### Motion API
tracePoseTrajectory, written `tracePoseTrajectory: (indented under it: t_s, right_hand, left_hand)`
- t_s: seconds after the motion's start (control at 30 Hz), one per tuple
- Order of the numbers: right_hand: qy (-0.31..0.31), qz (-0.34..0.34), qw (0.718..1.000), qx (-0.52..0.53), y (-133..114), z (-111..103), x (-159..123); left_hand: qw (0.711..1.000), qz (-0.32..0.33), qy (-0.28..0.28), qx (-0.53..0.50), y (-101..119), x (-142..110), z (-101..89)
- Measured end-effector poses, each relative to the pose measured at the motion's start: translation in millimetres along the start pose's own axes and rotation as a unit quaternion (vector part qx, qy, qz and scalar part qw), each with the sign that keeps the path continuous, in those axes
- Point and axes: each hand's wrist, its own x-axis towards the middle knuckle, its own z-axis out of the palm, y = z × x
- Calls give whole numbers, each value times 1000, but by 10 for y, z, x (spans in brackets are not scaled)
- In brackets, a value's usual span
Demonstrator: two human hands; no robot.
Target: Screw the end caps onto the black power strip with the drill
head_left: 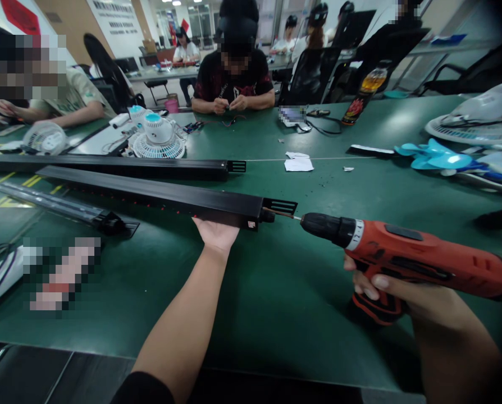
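Black and boxy, the long bar (170, 193) slants across the green table (255, 320), one end held from below by my left hand (218, 233) — fingers out of sight, so I cannot tell how tightly — while my right hand (419, 297) is wrapped round the grip of the red drill (402, 247), bit pointing at that end. I judge the bar stiff and slightly slick, best supported underneath near its tip, clear of the thin slotted tab (281, 206), which could bend.

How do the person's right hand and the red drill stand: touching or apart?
Touching. The head view shows it: the right hand wraps around the red drill below its body.
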Motion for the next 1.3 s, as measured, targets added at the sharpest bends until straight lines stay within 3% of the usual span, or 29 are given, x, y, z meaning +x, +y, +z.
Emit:
tracePoseTrajectory:
  t_s: [0.27,0.67,1.0,1.3]
  right_hand:
    - [12,27,1000,-4,52,-24,-30]
    - [-18,-26,999,-8,-76,53,34]
    - [-11,16,1000,-1,-87,53,8]
    - [-12,-8,1000,7,-150,127,52]
  left_hand:
    - [1000,-1,15,11,2,9,8]
    - [1000,8,8,25,-4,3,-7]
    - [1000,7,1,15,-9,16,-21]
    - [1000,5,7,22,-16,38,-28]
